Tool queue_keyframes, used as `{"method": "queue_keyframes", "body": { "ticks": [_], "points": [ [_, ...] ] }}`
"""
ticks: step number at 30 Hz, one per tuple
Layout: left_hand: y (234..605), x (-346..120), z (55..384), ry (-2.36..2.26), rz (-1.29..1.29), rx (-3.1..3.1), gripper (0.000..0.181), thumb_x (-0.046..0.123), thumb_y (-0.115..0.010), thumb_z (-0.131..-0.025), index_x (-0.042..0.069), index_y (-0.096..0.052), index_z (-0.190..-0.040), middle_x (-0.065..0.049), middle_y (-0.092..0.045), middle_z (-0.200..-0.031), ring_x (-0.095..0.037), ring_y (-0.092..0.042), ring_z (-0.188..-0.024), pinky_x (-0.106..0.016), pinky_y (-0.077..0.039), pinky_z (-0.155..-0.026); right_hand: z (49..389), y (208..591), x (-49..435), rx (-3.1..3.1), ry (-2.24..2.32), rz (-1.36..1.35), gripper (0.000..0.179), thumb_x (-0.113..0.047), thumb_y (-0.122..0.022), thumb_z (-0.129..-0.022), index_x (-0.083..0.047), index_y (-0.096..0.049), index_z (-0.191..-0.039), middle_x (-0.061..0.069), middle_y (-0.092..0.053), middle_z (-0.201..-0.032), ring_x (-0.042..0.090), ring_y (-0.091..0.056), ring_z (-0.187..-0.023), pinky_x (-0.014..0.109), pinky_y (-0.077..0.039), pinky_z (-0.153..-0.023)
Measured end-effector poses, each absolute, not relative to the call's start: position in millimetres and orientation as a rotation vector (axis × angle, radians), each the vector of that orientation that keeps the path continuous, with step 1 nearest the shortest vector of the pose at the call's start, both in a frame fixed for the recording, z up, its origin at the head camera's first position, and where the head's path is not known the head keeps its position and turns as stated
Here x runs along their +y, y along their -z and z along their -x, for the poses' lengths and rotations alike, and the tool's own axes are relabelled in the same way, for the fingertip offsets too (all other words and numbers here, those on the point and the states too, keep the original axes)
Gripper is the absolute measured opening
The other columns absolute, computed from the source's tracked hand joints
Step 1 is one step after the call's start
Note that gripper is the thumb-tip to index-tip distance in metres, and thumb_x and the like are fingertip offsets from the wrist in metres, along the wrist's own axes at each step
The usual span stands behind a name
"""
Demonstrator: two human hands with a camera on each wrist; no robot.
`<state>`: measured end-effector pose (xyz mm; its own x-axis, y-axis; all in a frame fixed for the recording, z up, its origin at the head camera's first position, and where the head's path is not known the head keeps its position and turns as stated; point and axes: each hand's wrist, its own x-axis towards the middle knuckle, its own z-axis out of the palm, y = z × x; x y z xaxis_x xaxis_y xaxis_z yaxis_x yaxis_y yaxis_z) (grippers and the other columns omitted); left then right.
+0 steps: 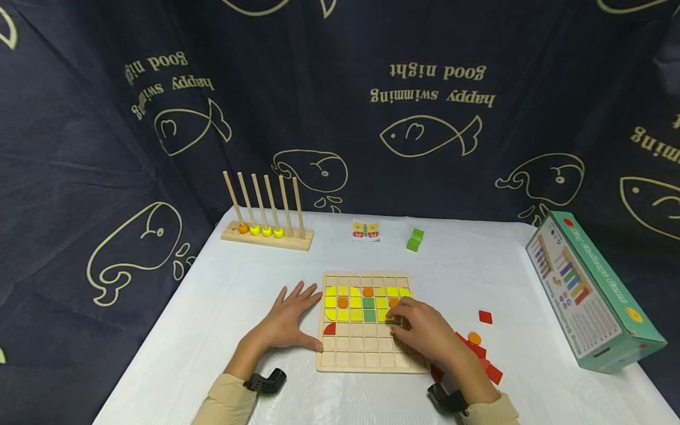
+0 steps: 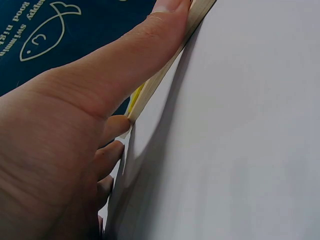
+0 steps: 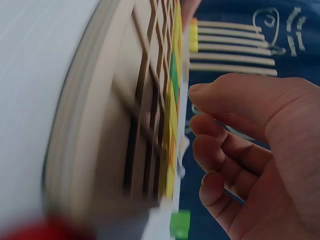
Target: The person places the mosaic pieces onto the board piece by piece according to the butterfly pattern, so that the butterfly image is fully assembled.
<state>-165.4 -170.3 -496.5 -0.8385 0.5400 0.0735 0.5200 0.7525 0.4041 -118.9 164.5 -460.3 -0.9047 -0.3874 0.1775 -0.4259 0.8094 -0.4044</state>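
Behind the table's far edge hangs a dark blue cloth (image 1: 340,77) printed with pale fish, whales and upside-down lettering. The white-covered table (image 1: 478,265) carries everything else, beginning with a green-and-white box (image 1: 589,295) beside the right edge. Well in from both side edges lies a square wooden grid board (image 1: 356,344); just inside the far left corner a six-peg wooden stand (image 1: 265,238) bears one orange and three yellow rings on its first four pegs. The left hand (image 1: 289,319) has its fingers spread, the thumb touching the board's left edge near its near left corner. The right hand (image 1: 425,330) is over the board's right half with fingers curled; whether they pinch a piece I cannot tell. Each wrist wears a black device (image 1: 268,382). Near the middle of the far edge lies a butterfly card (image 1: 365,231), with a green block piece (image 1: 415,240) to its right. Loose red pieces (image 1: 494,374) and an orange disc (image 1: 474,338) lie right of the board, one red square (image 1: 485,317) apart from them. Set in the grid are yellow pieces (image 1: 356,314), orange discs (image 1: 368,291), green squares (image 1: 369,315) and, at its left edge, a red quarter-circle (image 1: 330,329).
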Motion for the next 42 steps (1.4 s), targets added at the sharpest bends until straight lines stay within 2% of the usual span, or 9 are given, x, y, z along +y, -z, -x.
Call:
{"method": "queue_keyframes", "body": {
  "ticks": [5, 10, 16, 21, 27, 34, 42],
  "points": [
    [496, -170, 165, -0.641, -0.875, 2.899, 0.122, 0.080, -0.072, -0.051, 0.015, -0.039, -0.149, -0.004, -0.027, -0.156, -0.032, -0.012, -0.144, -0.057, -0.002, -0.112, 113, 461, 194, -2.933, -0.691, -0.533, 0.020, -0.019, -0.077, -0.079, -0.019, -0.074, -0.098, -0.014, -0.056, -0.086, 0.004, -0.048, -0.068, 0.023, -0.043, -0.058],
    [496, -170, 166, -0.659, -0.883, 2.890, 0.121, 0.079, -0.074, -0.052, 0.015, -0.039, -0.149, -0.005, -0.027, -0.156, -0.033, -0.012, -0.144, -0.058, -0.002, -0.112, 108, 463, 215, -3.018, -0.665, -0.354, 0.025, -0.021, -0.077, -0.077, -0.019, -0.074, -0.102, -0.011, -0.056, -0.088, 0.008, -0.047, -0.069, 0.026, -0.043, -0.061],
    [495, -170, 165, -0.659, -0.878, 2.888, 0.121, 0.078, -0.074, -0.052, 0.015, -0.039, -0.149, -0.005, -0.027, -0.155, -0.033, -0.012, -0.144, -0.058, -0.002, -0.112, 101, 466, 235, -3.069, -0.629, -0.289, 0.028, -0.022, -0.078, -0.077, -0.019, -0.073, -0.104, -0.008, -0.055, -0.094, 0.010, -0.046, -0.073, 0.027, -0.042, -0.060],
    [494, -169, 164, -0.659, -0.873, 2.886, 0.121, 0.077, -0.075, -0.052, 0.015, -0.038, -0.149, -0.005, -0.027, -0.156, -0.032, -0.012, -0.144, -0.057, -0.001, -0.112, 99, 470, 243, -3.083, -0.630, -0.257, 0.025, -0.022, -0.079, -0.076, -0.018, -0.073, -0.101, -0.008, -0.054, -0.088, 0.011, -0.046, -0.072, 0.029, -0.044, -0.060],
    [494, -168, 165, -0.659, -0.878, 2.888, 0.120, 0.077, -0.075, -0.052, 0.015, -0.039, -0.149, -0.005, -0.027, -0.156, -0.033, -0.012, -0.144, -0.058, -0.002, -0.112, 101, 471, 241, -3.044, -0.632, -0.271, 0.025, -0.025, -0.079, -0.075, -0.020, -0.073, -0.099, -0.010, -0.053, -0.083, 0.010, -0.046, -0.070, 0.028, -0.042, -0.059],
    [495, -168, 165, -0.641, -0.869, 2.889, 0.121, 0.078, -0.074, -0.052, 0.015, -0.038, -0.149, -0.004, -0.027, -0.156, -0.031, -0.011, -0.144, -0.057, -0.001, -0.112, 108, 471, 223, -2.993, -0.719, -0.379, 0.026, -0.027, -0.079, -0.077, -0.022, -0.074, -0.102, -0.015, -0.055, -0.085, 0.009, -0.048, -0.074, 0.027, -0.043, -0.064],
    [497, -171, 165, -0.660, -0.887, 2.889, 0.120, 0.080, -0.072, -0.052, 0.015, -0.040, -0.148, -0.005, -0.028, -0.155, -0.033, -0.013, -0.144, -0.058, -0.002, -0.112, 117, 471, 198, -2.929, -0.784, -0.529, 0.022, -0.022, -0.078, -0.079, -0.021, -0.075, -0.100, -0.015, -0.056, -0.088, 0.007, -0.049, -0.073, 0.024, -0.043, -0.062]
  ]
}}
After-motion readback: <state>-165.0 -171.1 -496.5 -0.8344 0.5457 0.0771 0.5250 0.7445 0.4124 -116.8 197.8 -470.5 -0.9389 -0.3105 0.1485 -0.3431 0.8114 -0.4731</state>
